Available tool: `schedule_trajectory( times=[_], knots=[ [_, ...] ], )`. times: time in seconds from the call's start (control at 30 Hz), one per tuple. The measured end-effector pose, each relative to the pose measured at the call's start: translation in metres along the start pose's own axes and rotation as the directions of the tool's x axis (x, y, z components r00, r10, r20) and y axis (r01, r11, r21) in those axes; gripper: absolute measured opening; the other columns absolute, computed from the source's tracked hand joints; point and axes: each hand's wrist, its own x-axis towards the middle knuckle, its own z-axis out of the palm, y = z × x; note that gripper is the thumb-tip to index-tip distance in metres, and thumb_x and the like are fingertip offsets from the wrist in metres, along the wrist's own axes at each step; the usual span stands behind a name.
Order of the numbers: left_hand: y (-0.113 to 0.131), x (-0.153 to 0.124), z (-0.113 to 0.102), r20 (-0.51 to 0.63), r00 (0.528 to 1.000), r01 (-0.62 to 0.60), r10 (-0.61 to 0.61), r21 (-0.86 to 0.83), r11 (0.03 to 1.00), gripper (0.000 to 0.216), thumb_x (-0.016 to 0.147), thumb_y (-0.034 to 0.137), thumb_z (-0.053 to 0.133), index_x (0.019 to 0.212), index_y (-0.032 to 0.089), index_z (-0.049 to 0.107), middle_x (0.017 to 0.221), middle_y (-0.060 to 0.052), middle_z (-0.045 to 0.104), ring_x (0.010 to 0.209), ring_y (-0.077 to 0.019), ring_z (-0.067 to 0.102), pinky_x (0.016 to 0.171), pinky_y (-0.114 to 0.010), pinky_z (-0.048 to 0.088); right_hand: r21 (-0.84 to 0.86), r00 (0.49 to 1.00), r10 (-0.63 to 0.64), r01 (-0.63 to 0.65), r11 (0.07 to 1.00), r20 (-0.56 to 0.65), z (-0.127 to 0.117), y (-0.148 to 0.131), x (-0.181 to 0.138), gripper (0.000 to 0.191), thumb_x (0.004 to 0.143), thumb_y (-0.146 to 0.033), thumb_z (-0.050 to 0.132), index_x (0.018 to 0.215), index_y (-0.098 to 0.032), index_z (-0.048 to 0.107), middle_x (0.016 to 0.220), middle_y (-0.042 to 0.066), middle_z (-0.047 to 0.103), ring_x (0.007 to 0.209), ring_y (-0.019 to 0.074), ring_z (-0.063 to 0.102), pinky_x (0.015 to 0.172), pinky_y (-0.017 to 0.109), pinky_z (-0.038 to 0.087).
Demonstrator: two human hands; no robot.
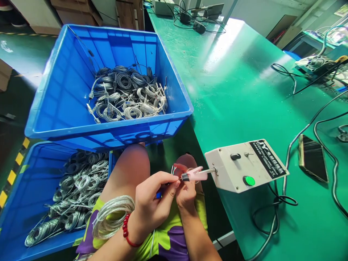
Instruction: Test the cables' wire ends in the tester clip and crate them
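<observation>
beside a green table (244,105), left fingers (166,177) pinch a thin wire (179,178); whether right fingers (190,186) grip anything is unclear.

L hand (156,199) w/ red bead bracelet (125,226) at wrist (137,227), yel-grn/purple patterned clothing (172,241)

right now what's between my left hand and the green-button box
In the head view, a black-tipped pink piece on a metal shaft, with the right hand close by.
</observation>
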Motion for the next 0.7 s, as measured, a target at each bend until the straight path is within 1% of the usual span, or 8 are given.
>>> schedule_trajectory(
  times=[0.1, 0.23, 0.3, 0.4, 0.47, 0.6, 0.7],
  knots=[
    [-0.001, 0.000, 0.001, 0.003, 1.000, -0.001, 0.001, -0.009, 1.000, 0.022, 0.099, 0.001, 0.075, 0.109, 0.020, 0.079, 0.092, -0.004, 0.086, 0.072, -0.0130, 0.081, 0.068, -0.015, 0.065, -0.014, 1.000, -0.009, 0.009, 1.000, 0.017, -0.001, 0.002, 0.000, 0.025, 0.091, -0.046, 0.074, 0.101, -0.024, 0.081, 0.100, 0.005, 0.079, 0.066, 0.0181, 0.055, 0.060, 0.033, 0.047],
    [-0.003, -0.002, 0.001, 0.009, 1.000, 0.005, -0.005, -0.020, 1.000, 0.022, 0.101, 0.001, 0.075, 0.111, 0.020, 0.078, 0.093, -0.004, 0.085, 0.074, -0.0139, 0.081, 0.069, -0.016, 0.065, -0.044, 0.999, -0.014, 0.016, 0.999, 0.037, 0.000, 0.001, -0.002, 0.022, 0.094, -0.047, 0.073, 0.096, -0.027, 0.080, 0.095, 0.005, 0.077, 0.072, 0.0220, 0.060, 0.067, 0.036, 0.053],
    [-0.004, -0.004, 0.000, 0.004, 1.000, 0.019, -0.019, -0.032, 0.999, 0.020, 0.102, 0.002, 0.073, 0.111, 0.020, 0.078, 0.093, -0.005, 0.083, 0.073, -0.0142, 0.079, 0.067, -0.017, 0.065, -0.057, 0.998, -0.004, 0.008, 0.998, 0.063, 0.001, 0.001, -0.003, 0.023, 0.094, -0.047, 0.071, 0.099, -0.027, 0.082, 0.089, 0.004, 0.074, 0.069, 0.0219, 0.057, 0.065, 0.036, 0.051],
    [-0.004, -0.006, -0.003, -0.038, 0.999, 0.037, -0.039, -0.054, 0.998, 0.017, 0.105, 0.005, 0.072, 0.113, 0.020, 0.078, 0.094, -0.005, 0.082, 0.072, -0.0141, 0.077, 0.064, -0.018, 0.063, -0.081, 0.994, 0.020, -0.011, 0.997, 0.110, 0.002, -0.001, -0.003, 0.031, 0.096, -0.050, 0.069, 0.103, -0.025, 0.084, 0.073, 0.000, 0.063, 0.061, 0.0203, 0.048, 0.059, 0.035, 0.044],
    [-0.005, -0.008, -0.005, -0.062, 0.998, 0.030, -0.034, -0.074, 0.997, 0.016, 0.106, 0.007, 0.073, 0.115, 0.020, 0.078, 0.096, -0.006, 0.081, 0.074, -0.0146, 0.077, 0.064, -0.019, 0.063, -0.096, 0.993, 0.018, -0.007, 0.995, 0.120, 0.003, -0.002, -0.002, 0.032, 0.097, -0.053, 0.070, 0.102, -0.024, 0.084, 0.070, -0.001, 0.059, 0.060, 0.0199, 0.047, 0.060, 0.034, 0.043],
    [-0.007, -0.012, -0.007, -0.079, 0.997, 0.013, -0.024, -0.127, 0.992, 0.015, 0.108, 0.010, 0.073, 0.118, 0.020, 0.077, 0.097, -0.007, 0.080, 0.077, -0.0157, 0.077, 0.067, -0.021, 0.064, -0.123, 0.992, -0.014, 0.030, 0.992, 0.128, 0.003, -0.005, -0.002, 0.030, 0.097, -0.052, 0.072, 0.100, -0.025, 0.085, 0.077, 0.001, 0.066, 0.063, 0.0197, 0.050, 0.062, 0.034, 0.043],
    [-0.007, -0.017, -0.007, -0.113, 0.991, 0.044, -0.066, -0.187, 0.981, 0.012, 0.110, 0.013, 0.073, 0.120, 0.021, 0.076, 0.100, -0.006, 0.078, 0.082, -0.0158, 0.077, 0.072, -0.022, 0.065, -0.149, 0.987, -0.040, 0.064, 0.987, 0.156, 0.003, -0.014, -0.013, 0.028, 0.096, -0.047, 0.073, 0.088, -0.024, 0.087, 0.074, 0.003, 0.068, 0.061, 0.0202, 0.052, 0.060, 0.035, 0.042]
  ],
)
